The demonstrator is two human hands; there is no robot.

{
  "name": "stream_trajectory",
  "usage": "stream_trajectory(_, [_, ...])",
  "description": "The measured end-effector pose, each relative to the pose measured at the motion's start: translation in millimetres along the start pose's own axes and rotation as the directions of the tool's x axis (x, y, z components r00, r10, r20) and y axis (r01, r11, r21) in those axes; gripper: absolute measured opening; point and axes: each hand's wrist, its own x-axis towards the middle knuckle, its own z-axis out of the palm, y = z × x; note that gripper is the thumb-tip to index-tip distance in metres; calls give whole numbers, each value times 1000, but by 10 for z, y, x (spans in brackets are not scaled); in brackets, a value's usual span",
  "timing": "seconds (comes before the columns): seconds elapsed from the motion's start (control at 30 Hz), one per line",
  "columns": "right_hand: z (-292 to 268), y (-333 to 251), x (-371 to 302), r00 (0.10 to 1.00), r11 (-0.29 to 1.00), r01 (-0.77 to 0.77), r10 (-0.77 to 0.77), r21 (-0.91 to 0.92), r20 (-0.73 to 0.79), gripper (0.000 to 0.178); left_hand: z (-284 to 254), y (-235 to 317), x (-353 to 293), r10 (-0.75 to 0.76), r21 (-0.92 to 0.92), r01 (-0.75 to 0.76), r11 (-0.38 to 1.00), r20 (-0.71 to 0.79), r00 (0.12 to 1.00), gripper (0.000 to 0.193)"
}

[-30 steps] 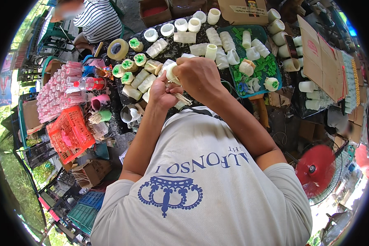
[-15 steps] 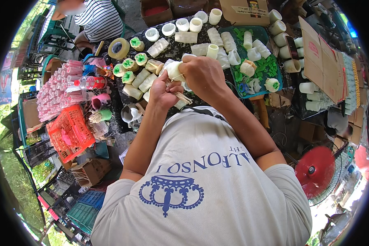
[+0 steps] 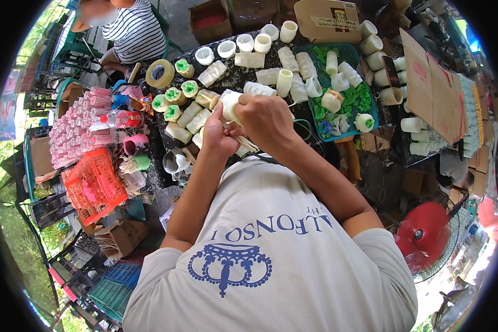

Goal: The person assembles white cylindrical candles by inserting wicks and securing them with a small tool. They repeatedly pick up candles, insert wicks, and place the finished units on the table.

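Counting the clock from the white cylinder (image 3: 231, 104) that the hands meet on, pink-and-white tubes (image 3: 83, 130) are massed at nine o'clock, with an orange basket (image 3: 102, 205) at eight. A red-labelled bottle (image 3: 120, 119) lies against the tubes at nine, tape (image 3: 149, 77) sits at ten, and green-topped pieces (image 3: 190, 88) cluster between nine and ten. The left hand (image 3: 221, 135), at six, has its fingers curled around pale sticks (image 3: 247, 144), thumb against the cylinder's side. Above, open white cups (image 3: 245, 42) form a row around twelve. The right hand (image 3: 266, 120), at four, is bunched against the cylinder's right side; its fingertips are hidden, so what they pinch I cannot tell. Near three is a teal tray (image 3: 351, 129) holding green scraps; farther out stand a red fan (image 3: 420, 235) at four and brown cardboard (image 3: 429, 83) at three.
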Motion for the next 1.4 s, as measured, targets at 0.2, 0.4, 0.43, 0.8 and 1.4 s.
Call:
stream_trajectory(0.2, [262, 91, -47, 996, 999, 15, -11, 47, -88, 14, 31, -63, 72, 164, 164, -150, 975, -75, 984, 22])
stream_trajectory(0.4, [356, 95, -60, 993, 999, 8, -4, 36, -120, 10, 145, -116, -42, 244, 278, -210, 937, -93, 965, 21])
stream_trajectory(0.43, [374, 95, -68, 992, 1000, 3, 1, 30, -125, 10, 169, -133, -62, 257, 304, -214, 928, -109, 960, 22])
stream_trajectory(0.8, [378, 137, -113, 975, 996, -25, 44, 89, -217, 8, 163, -256, -54, 290, 255, -255, 933, -111, 951, 21])
stream_trajectory(1.4, [536, 272, -235, 957, 990, -108, 129, 94, -260, 13, -288, -59, 278, 276, 322, -300, 898, 119, 954, 48])
